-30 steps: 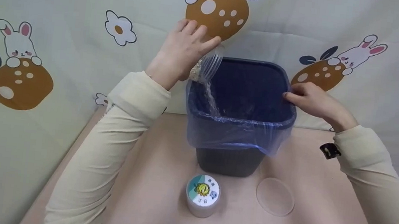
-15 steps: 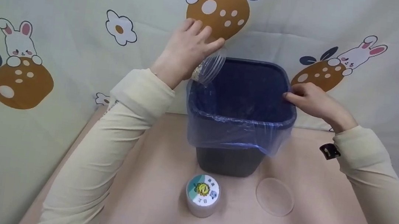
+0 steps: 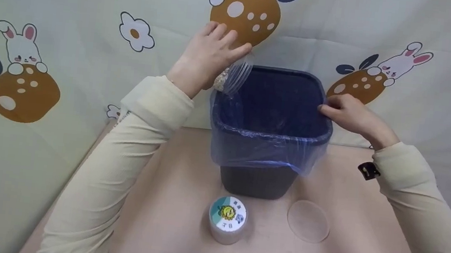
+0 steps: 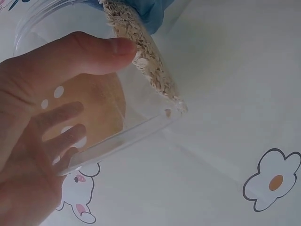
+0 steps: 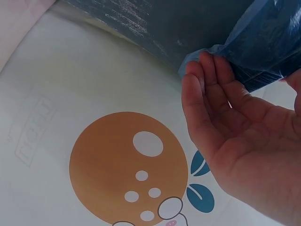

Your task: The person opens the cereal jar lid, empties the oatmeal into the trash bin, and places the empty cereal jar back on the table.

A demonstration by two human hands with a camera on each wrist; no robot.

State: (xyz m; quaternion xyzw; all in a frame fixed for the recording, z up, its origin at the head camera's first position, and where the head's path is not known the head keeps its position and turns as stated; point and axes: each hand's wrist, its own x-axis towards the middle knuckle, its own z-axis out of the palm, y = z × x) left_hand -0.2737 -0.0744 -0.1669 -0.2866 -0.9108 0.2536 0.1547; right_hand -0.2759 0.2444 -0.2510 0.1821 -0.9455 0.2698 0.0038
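Observation:
My left hand (image 3: 205,61) grips a clear plastic jar (image 3: 243,73), tipped on its side with its mouth towards the bin's left rim. Pale flakes that look like oats (image 4: 148,63) lie along the jar's lower wall in the left wrist view, the thumb pressing the jar's near side. At the right rim of the dark bin (image 3: 257,182), my right hand (image 3: 350,113) holds the edge, thumb on top and fingers outside against the liner. A blue plastic bag (image 3: 262,153) lines the bin and hangs over its rim.
In front of the bin stands a small jar (image 3: 227,221) with a sunflower label on top. A clear round lid (image 3: 308,221) lies to its right on the pink tabletop (image 3: 161,220). Behind the bin hangs a printed cloth (image 3: 78,52).
A stream of flakes ran from the jar into the bin a second ago; no stream shows now. The jar tilted slightly and came back. The right hand stays on the rim.

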